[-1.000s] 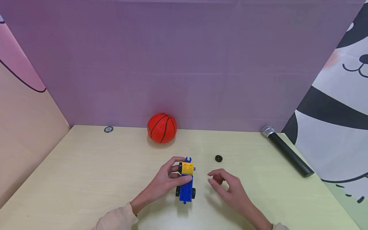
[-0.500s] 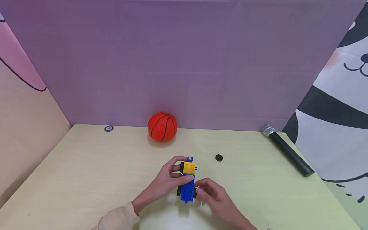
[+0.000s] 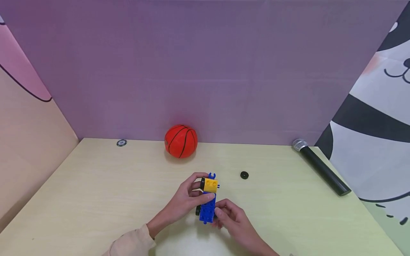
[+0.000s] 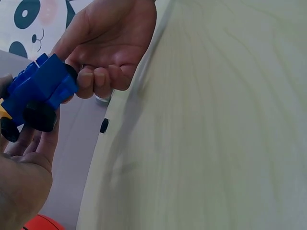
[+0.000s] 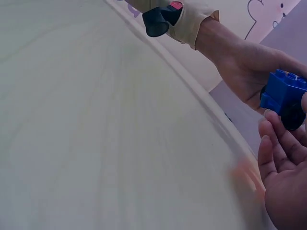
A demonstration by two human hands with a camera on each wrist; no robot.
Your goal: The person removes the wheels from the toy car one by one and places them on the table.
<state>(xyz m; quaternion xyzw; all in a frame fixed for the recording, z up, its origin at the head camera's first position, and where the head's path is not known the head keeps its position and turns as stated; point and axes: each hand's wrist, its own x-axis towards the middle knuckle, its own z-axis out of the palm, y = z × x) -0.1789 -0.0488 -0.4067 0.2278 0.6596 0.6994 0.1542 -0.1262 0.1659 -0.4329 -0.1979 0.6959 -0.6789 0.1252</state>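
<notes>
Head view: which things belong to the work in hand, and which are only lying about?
In the work:
toy car, held by left hand and right hand
probably loose wheel, since one axle is bare

Lying about:
ball
microphone
disc

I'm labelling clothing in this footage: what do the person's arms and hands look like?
The left hand and right hand are both ungloved. The left sleeve is beige, ending short of the hand; a black device with a pinkish-red patch shows against it.
</notes>
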